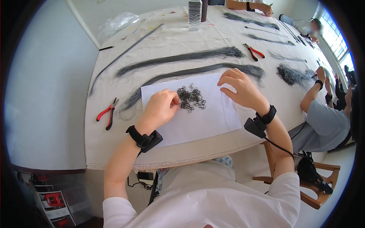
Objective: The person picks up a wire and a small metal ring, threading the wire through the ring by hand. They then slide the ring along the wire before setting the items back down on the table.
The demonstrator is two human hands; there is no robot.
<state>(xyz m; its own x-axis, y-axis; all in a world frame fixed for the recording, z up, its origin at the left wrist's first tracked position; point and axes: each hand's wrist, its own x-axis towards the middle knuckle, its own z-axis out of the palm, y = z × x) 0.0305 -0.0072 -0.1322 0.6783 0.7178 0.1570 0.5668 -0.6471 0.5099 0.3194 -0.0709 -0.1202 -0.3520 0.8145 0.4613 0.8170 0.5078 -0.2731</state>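
A pile of small dark curled wire rings [191,99] lies on a white sheet of paper [182,133] in front of me. My left hand [161,105] is at the pile's left edge, its fingers curled in and pinched together; what lies between the fingertips, if anything, is hidden. Over the right part of the paper, my right hand [243,90] has its thumb and fingers apart with nothing visible between them. Just beyond the paper runs a long bundle of dark wire strands [182,75], and a second bundle [178,59] lies behind it.
Red-and-black pliers [108,113] lie left of the paper, another pair of pliers [254,52] at the back right. A water bottle [194,15] stands at the far side. More wire bundles [294,75] lie to the right, where a person in a grey shirt [323,123] sits.
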